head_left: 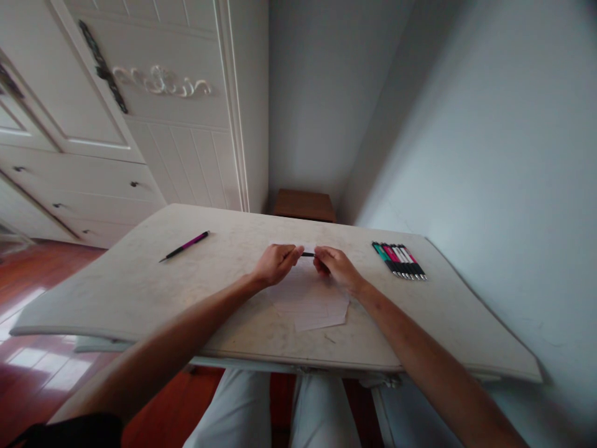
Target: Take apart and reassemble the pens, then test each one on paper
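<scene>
Between my two hands a pen (308, 254) is held level, only a short black stretch of it showing. My left hand (278, 264) is closed around one end, and my right hand (336, 267) pinches the other end. Both hands are above sheets of lined paper (310, 295) lying on the table. On the left lies a purple and black pen (186, 246), apart from my hands. Over on the right, several pens (400, 261) with green, pink and white barrels lie side by side in a row.
The pale table (224, 274) reaches close to the wall (504, 155) on the right. A white cabinet (181, 143) with drawers stands behind it to the left. Beyond the far edge is a brown wooden piece of furniture (304, 204).
</scene>
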Demonstrator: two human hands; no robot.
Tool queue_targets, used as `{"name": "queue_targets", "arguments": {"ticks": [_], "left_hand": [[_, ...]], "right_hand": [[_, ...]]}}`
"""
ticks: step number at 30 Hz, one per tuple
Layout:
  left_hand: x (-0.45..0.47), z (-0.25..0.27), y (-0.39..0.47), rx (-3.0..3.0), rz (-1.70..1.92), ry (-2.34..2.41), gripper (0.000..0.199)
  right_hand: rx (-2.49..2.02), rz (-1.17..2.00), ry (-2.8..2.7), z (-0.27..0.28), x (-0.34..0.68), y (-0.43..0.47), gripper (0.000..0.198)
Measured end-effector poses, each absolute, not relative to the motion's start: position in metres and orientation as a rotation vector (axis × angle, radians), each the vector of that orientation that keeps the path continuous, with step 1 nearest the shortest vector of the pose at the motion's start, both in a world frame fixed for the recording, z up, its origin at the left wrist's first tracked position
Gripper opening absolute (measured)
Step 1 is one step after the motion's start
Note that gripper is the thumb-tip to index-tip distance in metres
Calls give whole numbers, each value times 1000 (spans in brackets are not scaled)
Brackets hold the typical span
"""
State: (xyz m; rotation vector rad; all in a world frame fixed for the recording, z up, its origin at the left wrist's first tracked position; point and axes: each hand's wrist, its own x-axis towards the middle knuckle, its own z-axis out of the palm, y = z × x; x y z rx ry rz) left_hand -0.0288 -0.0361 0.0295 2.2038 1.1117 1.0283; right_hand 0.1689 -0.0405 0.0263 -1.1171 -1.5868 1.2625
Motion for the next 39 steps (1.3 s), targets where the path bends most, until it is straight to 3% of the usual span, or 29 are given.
{"name": "queue_targets", "arguments": {"ticks": [12,18,23,39], "left_hand": [[-29,32,-37,2200,1035,1137,54],[-31,31,-34,2414,954,1202,47],[-34,24,-27,2662,890,1145,27],[-44,18,-19,2755,759,1173,22]], "right_hand": [[-1013,786,-1744,30,186,-32,27],[-1146,359,-1950,34,227,-11,13],[-1295,224,-2043,26,243,-1,15],[-1497,127,-2239,17,243,-1,23]]}}
